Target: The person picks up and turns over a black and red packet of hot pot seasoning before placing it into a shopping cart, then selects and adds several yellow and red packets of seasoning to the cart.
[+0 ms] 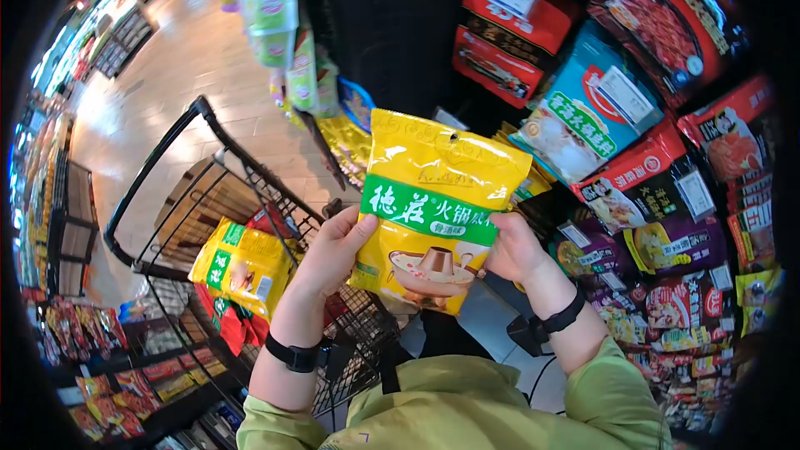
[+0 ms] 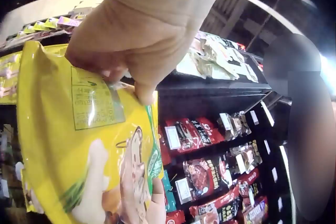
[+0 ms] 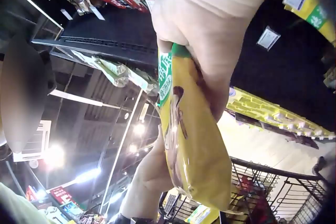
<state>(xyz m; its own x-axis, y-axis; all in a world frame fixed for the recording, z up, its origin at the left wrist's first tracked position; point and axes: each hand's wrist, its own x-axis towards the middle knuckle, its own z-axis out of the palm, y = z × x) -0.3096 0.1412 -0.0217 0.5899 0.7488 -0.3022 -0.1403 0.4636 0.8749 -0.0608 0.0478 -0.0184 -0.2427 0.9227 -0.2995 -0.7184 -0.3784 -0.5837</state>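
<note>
A yellow packet of hotpot soup base (image 1: 437,175) with a green band and a copper pot picture is held up between both hands in the head view. My left hand (image 1: 337,250) grips its left edge, thumb over the front. The right hand (image 1: 512,246) grips the opposite edge. In the left wrist view the left hand (image 2: 139,35) curls over the packet (image 2: 58,129), whose printed back with a date box faces that camera. From the right wrist, the packet (image 3: 197,134) shows side-on beneath the right hand (image 3: 207,29).
A wire shopping cart (image 1: 179,271) stands at the left, holding another yellow packet (image 1: 242,271) and a red one (image 1: 237,321). Shelves of hanging seasoning packets, including a teal one (image 1: 583,108), rise on the right. A tiled aisle floor (image 1: 196,58) runs off at upper left.
</note>
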